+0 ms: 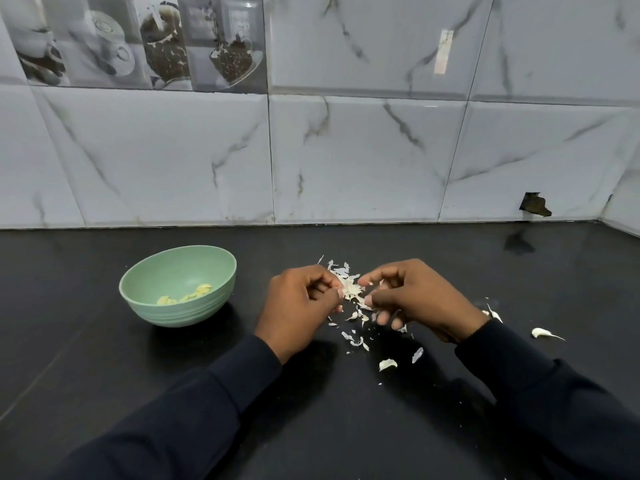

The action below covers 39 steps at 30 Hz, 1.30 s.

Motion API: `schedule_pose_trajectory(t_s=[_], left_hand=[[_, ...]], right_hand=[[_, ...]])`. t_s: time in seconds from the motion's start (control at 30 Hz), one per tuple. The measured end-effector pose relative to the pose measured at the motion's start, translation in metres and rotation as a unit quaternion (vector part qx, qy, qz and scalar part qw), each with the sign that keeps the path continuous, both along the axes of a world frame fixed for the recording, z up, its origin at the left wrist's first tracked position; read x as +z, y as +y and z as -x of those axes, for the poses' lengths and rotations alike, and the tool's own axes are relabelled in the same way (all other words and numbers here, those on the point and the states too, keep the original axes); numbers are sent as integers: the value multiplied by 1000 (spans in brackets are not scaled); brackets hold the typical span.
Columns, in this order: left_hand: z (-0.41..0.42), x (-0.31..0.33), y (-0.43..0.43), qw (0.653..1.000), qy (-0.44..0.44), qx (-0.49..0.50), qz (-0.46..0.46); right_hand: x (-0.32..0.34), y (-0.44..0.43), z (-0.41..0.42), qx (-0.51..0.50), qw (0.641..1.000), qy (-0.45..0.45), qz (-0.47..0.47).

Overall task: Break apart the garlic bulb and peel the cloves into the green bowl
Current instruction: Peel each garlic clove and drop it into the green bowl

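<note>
With left hand (301,299) and right hand (415,299) both pinching the papery garlic piece (351,289) near the middle of the counter (104,393), peel in small pulls, then drop it bare into the green bowl (180,315) toward the left edge.

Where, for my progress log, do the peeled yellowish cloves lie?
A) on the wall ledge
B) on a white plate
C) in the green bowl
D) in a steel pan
C: the peeled cloves lie in the green bowl, left of the left hand.
</note>
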State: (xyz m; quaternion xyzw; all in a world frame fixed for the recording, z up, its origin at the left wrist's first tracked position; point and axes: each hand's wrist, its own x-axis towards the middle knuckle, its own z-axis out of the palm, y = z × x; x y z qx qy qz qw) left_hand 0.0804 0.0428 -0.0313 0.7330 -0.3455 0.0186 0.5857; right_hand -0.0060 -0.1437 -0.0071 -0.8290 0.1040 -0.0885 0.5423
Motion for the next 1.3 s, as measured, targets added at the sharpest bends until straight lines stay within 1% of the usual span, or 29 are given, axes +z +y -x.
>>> schedule_pose_trajectory(t_s=[0.1,0.27,0.5,0.63,0.7,0.77,0.83,0.9,0.93,1.0,1.07,1.17,1.23,1.3], left_hand=[[2,1,-1,998,-54,22,-26],[4,2,-2,995,-80,35,-37],[6,0,-4,993,-111,27,-42],[7,-1,-5,995,-98,12,-24],[7,0,-5,997,-76,3,-7],[7,1,-6,999,-24,-14,18],[6,2,-7,995,59,-46,61],[6,2,-6,981,141,-86,105],[6,2,-6,975,162,-98,116],[6,1,-5,975,163,-103,113],[6,1,-5,977,153,-101,106],[7,1,-5,976,162,-98,105],[7,1,-6,972,185,-93,110],[8,1,-7,961,228,-86,128]], right_hand=[[0,6,-1,33,999,-22,-19],[-1,11,-3,57,997,-38,-45],[-7,13,-8,35,997,-61,-34],[-9,15,-8,16,996,-82,-27],[-8,18,-9,5,995,-90,-40],[-7,20,-9,-5,993,-95,-74],[-6,22,-10,-9,989,-96,-110],[-5,23,-9,-8,985,-96,-143],[-4,24,-9,-6,983,-96,-156],[-4,23,-9,-3,982,-96,-163],[-5,23,-9,-4,984,-101,-144],[-6,22,-9,-5,989,-118,-93],[-5,24,-7,5,991,-126,-48],[-5,25,-7,17,991,-129,-19]])
